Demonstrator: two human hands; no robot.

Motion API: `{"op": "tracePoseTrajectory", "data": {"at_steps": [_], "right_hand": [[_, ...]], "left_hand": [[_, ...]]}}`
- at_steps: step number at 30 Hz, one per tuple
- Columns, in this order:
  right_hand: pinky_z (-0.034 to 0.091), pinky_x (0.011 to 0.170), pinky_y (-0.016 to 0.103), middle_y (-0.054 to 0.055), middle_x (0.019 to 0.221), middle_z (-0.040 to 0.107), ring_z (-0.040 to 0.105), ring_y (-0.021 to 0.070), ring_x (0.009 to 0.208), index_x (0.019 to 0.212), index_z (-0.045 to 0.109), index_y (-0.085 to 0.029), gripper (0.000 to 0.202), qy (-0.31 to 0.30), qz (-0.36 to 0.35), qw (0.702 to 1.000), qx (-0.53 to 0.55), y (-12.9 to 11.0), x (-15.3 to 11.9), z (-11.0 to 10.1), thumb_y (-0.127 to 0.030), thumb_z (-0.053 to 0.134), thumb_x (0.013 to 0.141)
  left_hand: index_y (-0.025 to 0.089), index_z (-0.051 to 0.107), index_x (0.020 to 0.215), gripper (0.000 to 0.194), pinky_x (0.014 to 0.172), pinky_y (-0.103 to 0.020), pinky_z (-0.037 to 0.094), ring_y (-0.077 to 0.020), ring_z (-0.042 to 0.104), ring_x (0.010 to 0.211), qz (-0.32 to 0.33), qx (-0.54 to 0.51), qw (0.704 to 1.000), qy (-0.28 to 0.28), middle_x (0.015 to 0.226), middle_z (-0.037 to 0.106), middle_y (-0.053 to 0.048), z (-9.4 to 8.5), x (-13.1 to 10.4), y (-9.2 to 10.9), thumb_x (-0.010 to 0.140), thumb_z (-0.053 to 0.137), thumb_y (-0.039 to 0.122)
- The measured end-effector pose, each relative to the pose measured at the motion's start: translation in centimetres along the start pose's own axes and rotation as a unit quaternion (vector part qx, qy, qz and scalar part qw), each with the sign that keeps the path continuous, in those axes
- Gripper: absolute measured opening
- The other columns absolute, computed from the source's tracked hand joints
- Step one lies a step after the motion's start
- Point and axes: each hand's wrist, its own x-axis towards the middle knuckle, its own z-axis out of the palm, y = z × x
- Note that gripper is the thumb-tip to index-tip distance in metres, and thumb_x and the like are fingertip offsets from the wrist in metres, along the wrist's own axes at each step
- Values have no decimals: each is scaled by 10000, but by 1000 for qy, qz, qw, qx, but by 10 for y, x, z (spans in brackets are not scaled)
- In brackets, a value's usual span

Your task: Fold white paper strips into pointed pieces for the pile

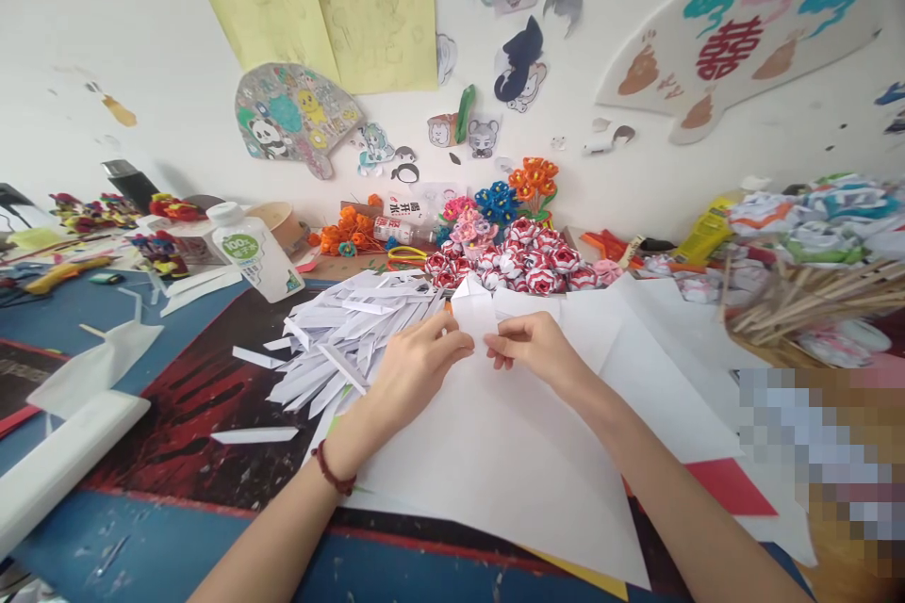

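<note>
A small strip of white paper (472, 309) with a folded, pointed top stands between my two hands, over large white sheets (487, 452). My left hand (424, 353), with a dark red bead bracelet on the wrist, pinches the strip's lower left side. At its lower right edge, the thumb and fingers of my right hand (527, 344) are pressed together on the paper. Just left of my left hand lies a heap of folded white paper strips (346, 330). A lone folded strip (255, 435) rests apart on the dark mat.
Behind my hands sit red-and-white paper flowers (523, 259) and orange flowers (534, 179). A white bottle (255, 250) stands at the back left. Wooden sticks (813, 301) lie at the right. At the left edge is a long white box-like object (71, 466).
</note>
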Motion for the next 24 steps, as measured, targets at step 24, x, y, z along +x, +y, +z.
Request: {"op": "tracePoseTrajectory", "data": {"at_steps": [24], "right_hand": [[541, 629, 317, 74, 738, 700, 670, 187, 645, 822, 732, -120, 334, -22, 12, 993, 118, -5, -5, 13, -424, 742, 682]], "left_hand": [[193, 598, 836, 77, 622, -245, 425, -131, 545, 664, -188, -284, 937, 74, 737, 602, -4, 2, 5, 16, 851, 546, 248]]}}
